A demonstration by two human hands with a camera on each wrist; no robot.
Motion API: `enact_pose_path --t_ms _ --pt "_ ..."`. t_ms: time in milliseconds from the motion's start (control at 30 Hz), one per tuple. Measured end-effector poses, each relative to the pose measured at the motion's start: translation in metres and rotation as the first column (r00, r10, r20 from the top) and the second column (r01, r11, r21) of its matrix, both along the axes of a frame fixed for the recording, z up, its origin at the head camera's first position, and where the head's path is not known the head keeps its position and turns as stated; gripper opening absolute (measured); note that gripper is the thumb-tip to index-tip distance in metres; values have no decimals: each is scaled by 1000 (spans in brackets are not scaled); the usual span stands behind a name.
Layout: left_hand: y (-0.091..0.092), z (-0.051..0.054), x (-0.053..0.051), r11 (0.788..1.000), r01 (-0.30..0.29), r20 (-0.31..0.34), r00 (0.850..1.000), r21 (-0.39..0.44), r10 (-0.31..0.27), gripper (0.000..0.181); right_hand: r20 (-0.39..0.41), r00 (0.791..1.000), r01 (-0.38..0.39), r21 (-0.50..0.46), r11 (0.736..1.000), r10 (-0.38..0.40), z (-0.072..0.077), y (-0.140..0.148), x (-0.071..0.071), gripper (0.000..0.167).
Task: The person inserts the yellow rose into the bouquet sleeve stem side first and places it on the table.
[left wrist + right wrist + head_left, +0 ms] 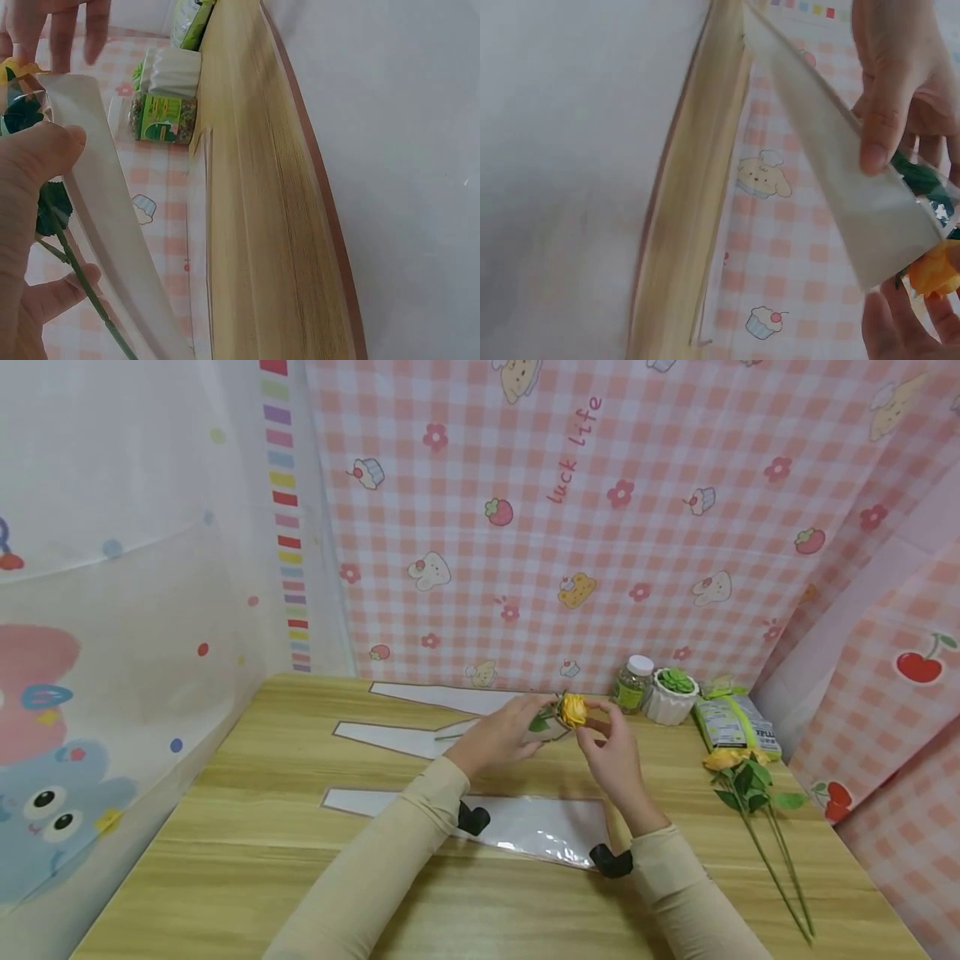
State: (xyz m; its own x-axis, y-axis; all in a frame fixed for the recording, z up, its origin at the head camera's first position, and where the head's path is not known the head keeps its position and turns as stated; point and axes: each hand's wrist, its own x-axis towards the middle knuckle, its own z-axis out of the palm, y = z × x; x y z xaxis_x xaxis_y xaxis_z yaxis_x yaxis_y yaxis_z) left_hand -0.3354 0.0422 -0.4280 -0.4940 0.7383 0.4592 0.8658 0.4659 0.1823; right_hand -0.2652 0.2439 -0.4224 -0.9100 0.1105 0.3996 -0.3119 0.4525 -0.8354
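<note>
A single yellow rose (573,711) with green leaves lies inside a clear-and-white flower sleeve (840,172), its bloom at the wide end. My left hand (506,727) holds the sleeve around the stem below the bloom, the thumb (52,150) pressing on its near side. The green stem (90,292) runs down toward the narrow end. At the bloom, my right hand (615,760) has thumb and fingers on either side of the petals. Two more white, brown-edged sleeves lie flat on the table: a near one (540,827) and a far one (450,696).
More yellow roses (750,785) lie at the table's right side, stems toward me. Behind them is a grey-and-green packet (738,722). A white-lidded jar (633,685) and a succulent in a white pot (671,697) stand by the back curtain (465,552).
</note>
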Motion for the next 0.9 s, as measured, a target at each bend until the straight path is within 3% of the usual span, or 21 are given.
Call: enact_pose_path --t_ms 233,400,533,600,733,800,900 --pt "-1 2 1 1000 -20 27 999 1 20 73 32 991 -127 -93 988 130 -2 -4 0 71" --pt "-2 3 2 1000 -22 47 999 -3 22 76 21 996 -82 -71 994 83 -4 -7 -1 68" --pt "-3 4 1 998 -61 97 993 2 61 94 12 999 -34 -80 996 35 -4 -7 -1 62" --pt "-5 3 -1 995 -102 162 982 3 100 105 0 1000 -31 -91 995 31 -3 -7 0 61" --pt "-8 1 -5 989 -149 313 939 -4 143 120 -28 999 -43 -119 992 40 -3 -7 0 60" --pt "-8 -1 -7 990 -143 356 924 -15 139 121 -44 998 -48 -120 992 43 -3 -7 0 59" --pt "-8 -4 -9 992 -128 375 918 -21 126 116 -60 997 -48 -111 993 42 -6 -6 -1 59"
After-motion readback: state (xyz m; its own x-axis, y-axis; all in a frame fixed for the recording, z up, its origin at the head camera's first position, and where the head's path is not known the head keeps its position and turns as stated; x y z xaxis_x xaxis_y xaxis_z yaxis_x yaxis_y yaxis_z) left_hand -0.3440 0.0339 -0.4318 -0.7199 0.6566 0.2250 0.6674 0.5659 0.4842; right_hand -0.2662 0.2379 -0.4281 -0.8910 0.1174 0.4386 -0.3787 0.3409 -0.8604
